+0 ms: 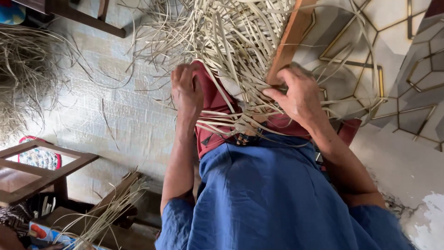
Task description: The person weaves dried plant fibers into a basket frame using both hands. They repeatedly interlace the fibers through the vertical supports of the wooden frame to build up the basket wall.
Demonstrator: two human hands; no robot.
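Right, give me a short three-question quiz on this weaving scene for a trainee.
1. True or false: both hands are on the mass of pale strips over the lap.
2. Which hand is nearer the wooden board?
A. left hand
B. right hand
C. neither, both are far from it
3. Fill in: the sleeves and top worn by the person are ____ in colour.

Key
1. True: the left hand and right hand both press into the strips.
2. B: the right hand lies at the board's lower end.
3. Blue: the blue top covers the lower middle of the view, above a dark red cloth on the lap.
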